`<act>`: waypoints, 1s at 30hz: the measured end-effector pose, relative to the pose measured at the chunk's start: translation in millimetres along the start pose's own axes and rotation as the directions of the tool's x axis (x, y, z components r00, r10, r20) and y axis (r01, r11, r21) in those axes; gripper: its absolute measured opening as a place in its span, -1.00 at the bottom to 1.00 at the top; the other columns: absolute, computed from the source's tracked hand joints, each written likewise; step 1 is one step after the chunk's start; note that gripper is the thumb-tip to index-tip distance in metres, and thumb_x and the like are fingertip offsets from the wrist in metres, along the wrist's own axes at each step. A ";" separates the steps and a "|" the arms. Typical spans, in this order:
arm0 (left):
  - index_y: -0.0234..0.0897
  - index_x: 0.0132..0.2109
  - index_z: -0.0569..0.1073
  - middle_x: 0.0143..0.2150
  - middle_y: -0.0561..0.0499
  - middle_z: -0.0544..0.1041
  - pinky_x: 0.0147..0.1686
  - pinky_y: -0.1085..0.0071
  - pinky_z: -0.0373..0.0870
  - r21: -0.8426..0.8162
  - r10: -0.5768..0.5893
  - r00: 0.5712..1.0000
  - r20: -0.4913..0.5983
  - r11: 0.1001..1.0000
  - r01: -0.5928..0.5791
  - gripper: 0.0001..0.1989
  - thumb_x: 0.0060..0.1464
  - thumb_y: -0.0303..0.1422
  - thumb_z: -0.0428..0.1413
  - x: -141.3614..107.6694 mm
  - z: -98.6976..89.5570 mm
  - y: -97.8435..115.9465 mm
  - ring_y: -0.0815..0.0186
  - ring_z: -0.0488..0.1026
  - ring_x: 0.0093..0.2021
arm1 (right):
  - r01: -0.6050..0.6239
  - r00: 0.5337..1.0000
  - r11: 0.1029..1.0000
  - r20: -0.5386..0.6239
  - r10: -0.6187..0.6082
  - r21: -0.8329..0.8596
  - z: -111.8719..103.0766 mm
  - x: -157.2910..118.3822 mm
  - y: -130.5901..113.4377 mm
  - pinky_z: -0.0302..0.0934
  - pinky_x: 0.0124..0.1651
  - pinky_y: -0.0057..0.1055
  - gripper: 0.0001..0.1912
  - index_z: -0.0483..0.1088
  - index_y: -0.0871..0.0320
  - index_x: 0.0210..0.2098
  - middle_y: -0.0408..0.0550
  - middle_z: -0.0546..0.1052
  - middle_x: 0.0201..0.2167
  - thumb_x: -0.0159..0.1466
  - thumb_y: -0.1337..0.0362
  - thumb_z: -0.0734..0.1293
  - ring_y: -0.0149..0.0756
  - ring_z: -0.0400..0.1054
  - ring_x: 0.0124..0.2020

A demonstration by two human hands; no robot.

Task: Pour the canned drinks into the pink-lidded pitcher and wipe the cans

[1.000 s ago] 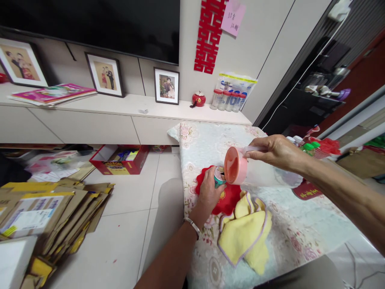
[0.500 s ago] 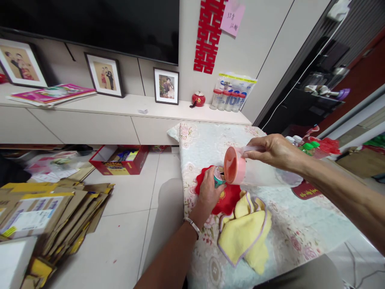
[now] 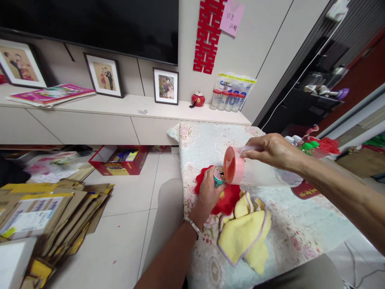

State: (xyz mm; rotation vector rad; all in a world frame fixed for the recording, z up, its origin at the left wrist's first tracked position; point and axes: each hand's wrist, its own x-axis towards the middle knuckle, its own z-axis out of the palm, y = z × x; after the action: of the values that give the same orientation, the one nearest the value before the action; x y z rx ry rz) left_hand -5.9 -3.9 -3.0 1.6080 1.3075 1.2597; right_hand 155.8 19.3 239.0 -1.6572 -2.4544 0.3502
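My left hand [image 3: 209,188] is wrapped around a small green can [image 3: 218,176] with an opened top, over a red scalloped tray [image 3: 221,204]. In my right hand [image 3: 269,150] is the handle of a translucent pitcher [image 3: 264,173] with a pink lid [image 3: 234,165]. The pitcher lies tipped on its side in the air, its lid end right at the can's opening. Whether liquid is flowing between them I cannot tell. A crumpled yellow cloth [image 3: 245,235] with purple edging lies just in front of the tray.
A floral cloth covers the table [image 3: 210,136]. At its right are a red round tin [image 3: 305,190] and green-capped bottles [image 3: 309,147]. Behind stands a white cabinet [image 3: 114,106] with glass jars [image 3: 227,101]. Flattened cardboard [image 3: 75,216] and a red box [image 3: 120,166] occupy the floor at left.
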 end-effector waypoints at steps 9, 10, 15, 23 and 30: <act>-0.20 0.28 0.27 0.22 -0.19 0.43 0.24 0.06 0.37 -0.005 0.000 1.000 -0.013 1.000 0.000 -0.29 0.01 -0.56 0.29 -0.4 1.8 -1.0 0.01 0.40 0.28 | -0.002 1.000 1.000 0.015 0.002 -0.002 -0.8 2.8 -0.7 0.01 -0.47 -0.34 -0.63 0.48 0.09 -0.43 -0.21 0.32 -0.64 0.25 -0.08 0.33 -0.34 0.16 -0.55; -0.20 0.28 0.27 0.22 -0.20 0.43 0.24 0.05 0.36 -0.004 0.000 1.000 -0.013 1.000 0.000 -0.29 0.01 -0.56 0.29 -0.4 1.7 -0.7 0.01 0.39 0.29 | 0.002 1.000 1.000 0.016 -0.002 -0.002 -0.8 3.3 -0.9 0.01 -0.47 -0.34 -0.63 0.49 0.09 -0.43 -0.20 0.33 -0.63 0.25 -0.07 0.33 -0.34 0.16 -0.54; -0.27 0.28 0.28 0.23 -0.24 0.44 0.24 0.06 0.37 -0.004 -0.005 1.000 -0.001 1.000 0.005 -0.28 -0.01 -0.57 0.30 0.0 -0.1 1.3 -0.01 0.39 0.29 | 0.006 1.000 1.000 0.019 -0.006 -0.010 -1.1 5.3 -2.2 0.04 -0.46 -0.33 -0.64 0.50 0.09 -0.42 -0.18 0.37 -0.62 0.25 -0.06 0.34 -0.32 0.20 -0.53; -0.28 0.29 0.27 0.23 -0.25 0.43 0.25 0.05 0.36 -0.005 -0.012 1.000 0.007 1.000 0.012 -0.27 -0.01 -0.58 0.30 -0.2 -0.9 2.7 -0.01 0.39 0.29 | -0.009 1.000 1.000 0.029 0.009 -0.003 -1.9 6.1 -3.4 0.04 -0.47 -0.32 -0.65 0.49 0.09 -0.43 -0.18 0.36 -0.63 0.25 -0.05 0.34 -0.31 0.20 -0.54; -0.26 0.27 0.28 0.20 -0.22 0.45 0.25 0.06 0.36 -0.011 -0.009 1.000 0.006 1.000 0.010 -0.28 -0.02 -0.57 0.30 0.5 -1.2 3.0 0.01 0.40 0.27 | -0.016 1.000 1.000 0.026 0.016 -0.002 -1.3 6.9 -5.0 0.03 -0.47 -0.32 -0.66 0.49 0.09 -0.44 -0.19 0.34 -0.64 0.24 -0.04 0.34 -0.33 0.18 -0.55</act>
State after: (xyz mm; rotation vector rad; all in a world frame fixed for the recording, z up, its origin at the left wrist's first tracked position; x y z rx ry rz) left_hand -6.2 -4.2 0.2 1.5952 1.3008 1.2529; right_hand 149.1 24.0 241.7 -1.6847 -2.4615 0.3749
